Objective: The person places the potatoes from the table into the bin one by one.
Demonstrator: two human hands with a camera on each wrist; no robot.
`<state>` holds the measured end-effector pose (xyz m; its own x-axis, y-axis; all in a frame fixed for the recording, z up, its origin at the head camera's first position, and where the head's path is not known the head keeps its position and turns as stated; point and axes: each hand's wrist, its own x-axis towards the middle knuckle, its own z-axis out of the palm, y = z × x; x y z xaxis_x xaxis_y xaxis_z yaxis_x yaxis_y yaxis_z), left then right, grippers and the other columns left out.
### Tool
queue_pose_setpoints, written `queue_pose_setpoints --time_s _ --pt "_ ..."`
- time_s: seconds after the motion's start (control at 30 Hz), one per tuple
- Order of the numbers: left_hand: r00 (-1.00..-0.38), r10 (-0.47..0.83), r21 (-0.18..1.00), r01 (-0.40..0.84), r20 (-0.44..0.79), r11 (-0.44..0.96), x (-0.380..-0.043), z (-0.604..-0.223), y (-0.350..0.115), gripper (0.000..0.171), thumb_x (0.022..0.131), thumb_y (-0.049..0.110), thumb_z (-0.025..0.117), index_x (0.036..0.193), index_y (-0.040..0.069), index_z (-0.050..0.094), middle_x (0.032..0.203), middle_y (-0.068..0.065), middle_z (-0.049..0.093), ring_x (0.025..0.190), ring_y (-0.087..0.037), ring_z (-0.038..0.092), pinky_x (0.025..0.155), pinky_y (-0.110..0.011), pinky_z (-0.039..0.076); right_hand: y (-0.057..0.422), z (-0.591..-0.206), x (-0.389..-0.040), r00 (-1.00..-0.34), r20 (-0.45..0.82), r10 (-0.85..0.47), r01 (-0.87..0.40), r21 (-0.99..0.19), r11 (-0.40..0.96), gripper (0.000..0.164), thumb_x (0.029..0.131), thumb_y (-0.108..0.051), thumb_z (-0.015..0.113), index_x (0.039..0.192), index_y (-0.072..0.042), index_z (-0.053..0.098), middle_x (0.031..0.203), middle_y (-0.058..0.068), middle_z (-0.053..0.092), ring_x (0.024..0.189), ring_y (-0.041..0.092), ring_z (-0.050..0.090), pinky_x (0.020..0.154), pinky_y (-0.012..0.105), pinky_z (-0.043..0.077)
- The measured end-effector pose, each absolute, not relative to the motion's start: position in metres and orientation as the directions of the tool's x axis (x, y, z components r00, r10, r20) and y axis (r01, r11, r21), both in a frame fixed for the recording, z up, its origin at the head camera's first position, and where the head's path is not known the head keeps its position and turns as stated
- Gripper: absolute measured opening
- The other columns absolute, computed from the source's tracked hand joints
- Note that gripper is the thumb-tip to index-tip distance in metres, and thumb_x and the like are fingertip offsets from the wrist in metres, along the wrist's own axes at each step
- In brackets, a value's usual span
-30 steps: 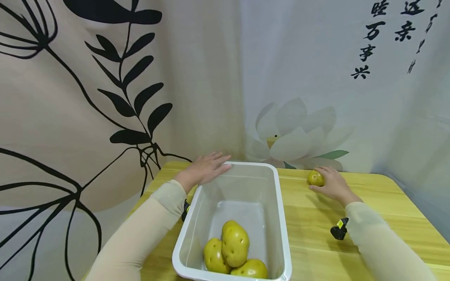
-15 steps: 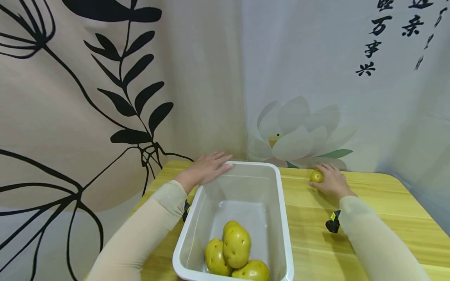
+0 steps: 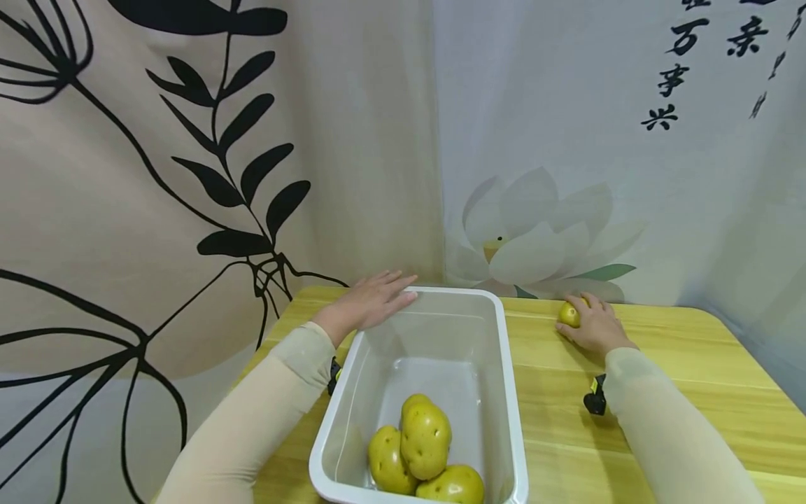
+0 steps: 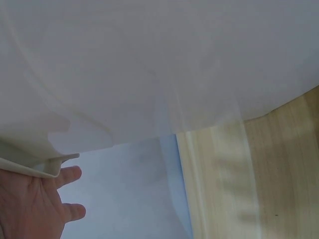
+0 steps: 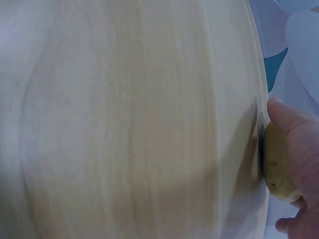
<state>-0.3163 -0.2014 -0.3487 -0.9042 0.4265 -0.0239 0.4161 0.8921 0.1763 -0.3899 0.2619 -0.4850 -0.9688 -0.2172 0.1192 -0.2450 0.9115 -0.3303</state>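
A yellow potato (image 3: 569,314) is at the back right of the table, and my right hand (image 3: 598,327) grips it with thumb and fingers around its sides. In the right wrist view this potato (image 5: 279,164) sits close to the table's back edge, partly hidden by the hand (image 5: 304,154). My left hand (image 3: 373,301) rests, fingers extended, on the back left corner of a white plastic bin (image 3: 508,392). Several yellow potatoes (image 3: 425,439) lie together at the bin's near end. The left wrist view has the hand (image 4: 37,204) under the bin's rim (image 4: 30,169).
The bin stands on a light wood-grain table (image 3: 548,427). Right behind the table hangs a printed curtain (image 3: 371,140) with dark plants, a lotus and writing. A black wrist camera (image 3: 595,397) hangs below the right sleeve.
My right hand's fingers have come further around the potato, and the forearm has shifted slightly left. The head view has turned a little. My left hand and the bin have stayed in place.
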Motion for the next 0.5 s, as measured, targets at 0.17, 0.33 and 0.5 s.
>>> queue_pose_setpoints --time_s 0.17,0.33,0.5 --pt "-0.906 0.422 0.178 0.411 -0.029 0.894 -0.3170 -0.3510 -0.2002 0.069 0.094 0.071 0.012 0.153 0.037 0.020 0.160 0.001 0.013 0.147 -0.025 0.007 0.115 -0.053 0.006 0.2619 -0.4831 -0.3850 -0.972 0.111 -0.208 -0.234 -0.336 0.912 0.077 0.091 -0.047 0.062 0.149 -0.009 0.029 0.147 0.032 0.018 0.124 0.063 0.019 0.090 0.077 0.026" --pt "-0.903 0.429 0.178 0.419 -0.018 0.890 -0.3187 -0.3518 -0.2010 0.071 0.093 0.072 0.011 0.153 0.036 0.020 0.160 0.000 0.013 0.147 -0.025 0.007 0.115 -0.052 0.008 0.2610 -0.4806 -0.3811 -0.973 0.110 -0.202 -0.227 -0.324 0.918 0.078 0.088 -0.047 0.066 0.148 -0.010 0.032 0.141 0.035 0.026 0.114 0.063 0.031 0.085 0.073 0.034" --pt "-0.902 0.431 0.168 0.423 -0.014 0.891 -0.3205 -0.3516 -0.2023 0.072 0.093 0.072 0.010 0.153 0.035 0.021 0.160 0.000 0.015 0.147 -0.026 0.008 0.115 -0.052 0.010 0.2604 -0.4809 -0.3804 -0.969 0.123 -0.215 -0.242 -0.281 0.929 0.081 0.084 -0.050 0.069 0.144 -0.006 0.037 0.117 0.037 0.043 0.101 0.059 0.046 0.078 0.067 0.041"
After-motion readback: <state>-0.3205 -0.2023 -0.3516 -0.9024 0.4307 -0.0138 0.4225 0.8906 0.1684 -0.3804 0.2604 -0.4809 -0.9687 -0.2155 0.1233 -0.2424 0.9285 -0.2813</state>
